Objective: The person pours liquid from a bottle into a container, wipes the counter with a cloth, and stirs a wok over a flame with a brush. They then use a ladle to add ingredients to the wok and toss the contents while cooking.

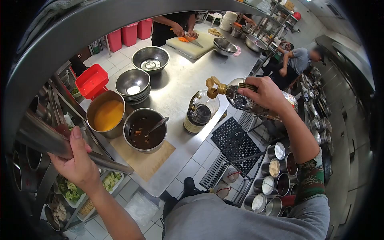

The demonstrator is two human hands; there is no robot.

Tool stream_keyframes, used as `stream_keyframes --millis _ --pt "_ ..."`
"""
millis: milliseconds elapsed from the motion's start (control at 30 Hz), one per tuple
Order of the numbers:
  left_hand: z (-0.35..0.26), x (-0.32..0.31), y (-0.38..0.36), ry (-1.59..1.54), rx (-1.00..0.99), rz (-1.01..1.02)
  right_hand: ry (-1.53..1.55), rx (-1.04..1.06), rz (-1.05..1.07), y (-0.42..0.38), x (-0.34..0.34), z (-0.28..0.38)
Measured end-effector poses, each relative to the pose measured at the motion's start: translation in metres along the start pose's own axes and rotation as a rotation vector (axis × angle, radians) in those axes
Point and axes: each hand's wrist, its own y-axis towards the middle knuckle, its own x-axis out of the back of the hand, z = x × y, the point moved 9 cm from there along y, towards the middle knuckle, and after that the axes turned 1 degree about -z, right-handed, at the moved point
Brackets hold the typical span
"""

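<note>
My right hand [262, 96] grips a large clear bottle [236, 98] by its body. The bottle lies tipped on its side, its gold flip cap hanging open and its mouth pointing left. Just below the mouth stands a clear plastic jug [208, 105] with dark contents and a label near its base, at the table's edge. On the left, my left hand [76, 160] is wrapped round a metal shelf rail [48, 138]. Nearest to it on the table are a pot of orange-yellow liquid [107, 116] and a pot of dark sauce [145, 130] with a spoon [158, 125] in it.
Stacked steel bowls [133, 84] and a wide bowl [151, 60] stand farther back. Across the steel table, a person cuts something orange on a board [190, 46]. A second person [298, 60] is at far right. Below lie a black mat [236, 140] and seasoning pots [275, 168].
</note>
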Motion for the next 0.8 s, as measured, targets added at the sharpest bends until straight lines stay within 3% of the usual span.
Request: stream_keyframes --millis 800 --pt "0.0017 0.0013 -0.0006 -0.005 0.002 0.001 -0.047 0.007 0.017 0.0021 0.0058 0.0022"
